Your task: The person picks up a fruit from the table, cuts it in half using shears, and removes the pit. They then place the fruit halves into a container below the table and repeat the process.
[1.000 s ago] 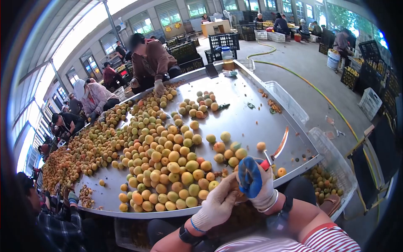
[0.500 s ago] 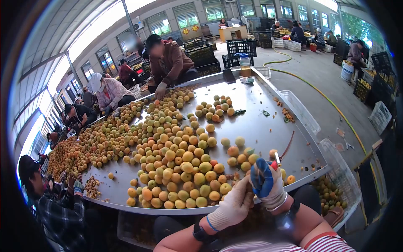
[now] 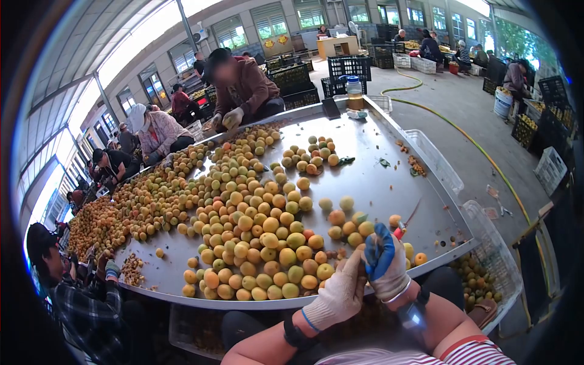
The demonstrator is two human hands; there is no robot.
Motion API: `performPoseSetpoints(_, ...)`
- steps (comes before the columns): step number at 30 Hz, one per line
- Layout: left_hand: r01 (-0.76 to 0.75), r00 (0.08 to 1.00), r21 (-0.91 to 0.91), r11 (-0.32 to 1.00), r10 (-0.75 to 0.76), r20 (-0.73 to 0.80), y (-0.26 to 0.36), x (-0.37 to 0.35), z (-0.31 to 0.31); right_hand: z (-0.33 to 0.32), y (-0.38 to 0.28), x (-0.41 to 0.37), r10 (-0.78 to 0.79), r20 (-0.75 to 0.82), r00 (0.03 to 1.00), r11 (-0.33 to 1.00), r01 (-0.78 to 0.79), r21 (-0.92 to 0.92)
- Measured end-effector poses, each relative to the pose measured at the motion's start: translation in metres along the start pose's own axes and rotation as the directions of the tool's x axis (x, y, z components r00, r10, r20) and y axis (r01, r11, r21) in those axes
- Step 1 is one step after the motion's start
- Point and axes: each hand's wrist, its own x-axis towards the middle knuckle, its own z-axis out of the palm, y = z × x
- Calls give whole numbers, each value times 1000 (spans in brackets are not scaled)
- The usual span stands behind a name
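My left hand (image 3: 336, 294), in a white knit glove, is closed at the table's near edge, its fingertips pressed against my right hand. Whatever lies between the fingers is hidden. My right hand (image 3: 387, 263), in a white glove with blue-coated fingers, is closed around a small red-handled tool (image 3: 399, 232); only the tool's end sticks out above the fist. Just beyond my hands lie several loose apricots (image 3: 351, 228). A large heap of yellow, orange and greenish apricots (image 3: 269, 239) spreads to the left over the metal table (image 3: 389, 188).
A clear plastic crate (image 3: 496, 255) with fruit stands at my right, below the table rim. Across the table sits a person in a brown jacket (image 3: 255, 85); another in plaid (image 3: 85, 310) is at the left. A jar (image 3: 354, 91) stands at the far corner. A hose (image 3: 462, 125) crosses the floor.
My two hands stay together, the right turning slightly and the red tool end tipping lower. The person across has lifted their hands from the heap with a fruit.
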Motion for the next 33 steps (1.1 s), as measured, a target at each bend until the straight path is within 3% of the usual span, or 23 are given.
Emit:
performPoseSetpoints(1,-2,1000,23,1000,2,4,-1,0,1,2,4,1,161,8,987,939,-156,308)
performPoseSetpoints(2,1,1000,20,1000,-1,6,0,0,2,3,6,1,310,66,948,762,-289,580)
performPoseSetpoints(3,-22,998,12,1000,22,-51,2,1,5,3,4,2,319,66,945,761,-297,577)
performPoseSetpoints(5,-78,993,-2,997,78,-93,-2,2,8,3,-2,6,437,140,888,556,-390,734)
performPoseSetpoints(6,-150,982,-23,988,146,-120,-6,5,10,4,3,6,463,138,875,550,-406,730)
performPoseSetpoints(7,-102,992,-16,995,100,-77,-4,5,6,7,14,5,300,-11,954,832,-256,492)
performPoseSetpoints(8,-58,998,-7,998,58,-31,-4,6,2,7,21,6,85,-84,993,983,-69,170)
performPoseSetpoints(9,-60,998,-98,993,60,5,-15,7,4,4,17,12,115,-96,989,982,-98,161)
performPoseSetpoints(10,-53,997,-189,980,62,42,-31,8,8,-2,8,19,439,29,898,673,-350,651)
performPoseSetpoints(11,-35,997,-286,958,53,56,-38,9,7,-8,4,25,604,286,744,96,-424,901)
performPoseSetpoints(12,-150,989,-178,973,144,-47,-34,12,1,-13,5,29,623,273,733,91,-415,905)
performPoseSetpoints(14,110,994,-362,926,-104,37,-33,13,-9,-20,9,35,552,247,797,173,-399,900)
performPoseSetpoints(15,212,976,-391,896,-214,39,-20,16,-15,-22,12,36,482,185,856,311,-364,878)
performPoseSetpoints(16,217,975,-388,896,-217,43,-20,17,-19,-22,11,36,486,184,855,307,-363,880)
performPoseSetpoints(18,271,963,-231,934,-260,76,-23,19,-25,-25,5,35,495,262,828,477,-512,714)
performPoseSetpoints(20,238,971,-140,961,-237,20,-23,22,-25,-26,6,32,501,346,794,469,-584,662)
performPoseSetpoints(22,210,976,-90,973,-215,-44,-22,23,-28,-7,1,24,436,302,848,719,-530,450)
performPoseSetpoints(23,310,947,-54,949,-314,-67,-19,25,-31,-1,8,22,353,320,879,873,-432,226)
performPoseSetpoints(24,311,947,-54,949,-314,-69,-19,25,-33,-2,7,20,352,322,879,873,-432,226)
performPoseSetpoints(26,243,966,158,957,-223,-131,-21,22,-37,-4,3,14,267,550,792,932,-357,63)
performPoseSetpoints(28,247,964,142,959,-228,-139,-21,21,-37,4,14,8,260,525,810,920,-373,118)
performPoseSetpoints(31,247,961,113,962,-229,-152,-21,20,-38,13,28,-1,192,442,876,967,-246,68)
performPoseSetpoints(33,242,962,55,969,-232,-143,-19,20,-38,26,62,-8,99,286,953,992,-117,46)
